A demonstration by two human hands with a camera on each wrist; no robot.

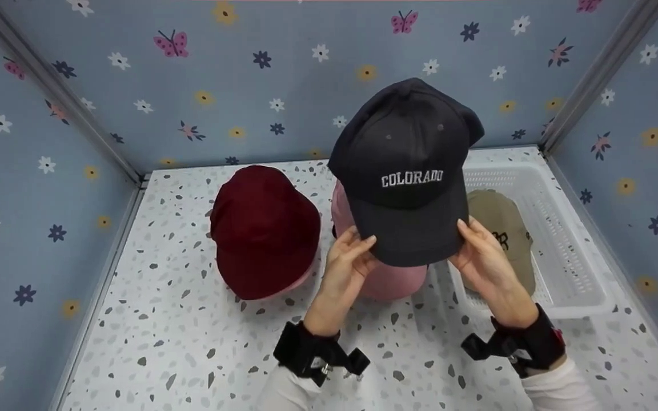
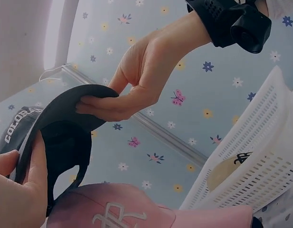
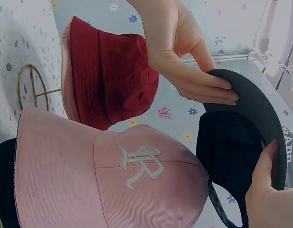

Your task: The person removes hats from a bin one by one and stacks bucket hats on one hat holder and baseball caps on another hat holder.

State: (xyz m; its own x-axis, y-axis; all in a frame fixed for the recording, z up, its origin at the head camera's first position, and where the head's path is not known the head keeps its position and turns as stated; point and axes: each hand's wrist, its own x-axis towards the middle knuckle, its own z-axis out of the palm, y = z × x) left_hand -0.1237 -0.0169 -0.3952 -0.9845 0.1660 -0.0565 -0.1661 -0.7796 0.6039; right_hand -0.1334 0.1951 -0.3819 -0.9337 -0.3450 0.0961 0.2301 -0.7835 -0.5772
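A black baseball cap (image 1: 412, 142) with white COLORADO lettering is held up, its front toward the head camera. My left hand (image 1: 345, 268) pinches one side of its brim between thumb and fingers. On the opposite side of the brim, my right hand (image 1: 492, 265) grips the same way. Just behind and below the cap is a pink cap (image 3: 146, 180) with a raised white letter on its front; the black cap hides most of it in the head view. The black cap's hollow underside and rear strap opening show in both wrist views.
To the left sits a dark red bucket hat (image 1: 266, 234) with a pink lining, near a gold wire stand (image 3: 34, 88). A white perforated basket (image 1: 569, 245) on the right holds a khaki cap (image 1: 514, 228). Flowered panels (image 1: 283, 74) enclose the speckled table (image 1: 152, 319).
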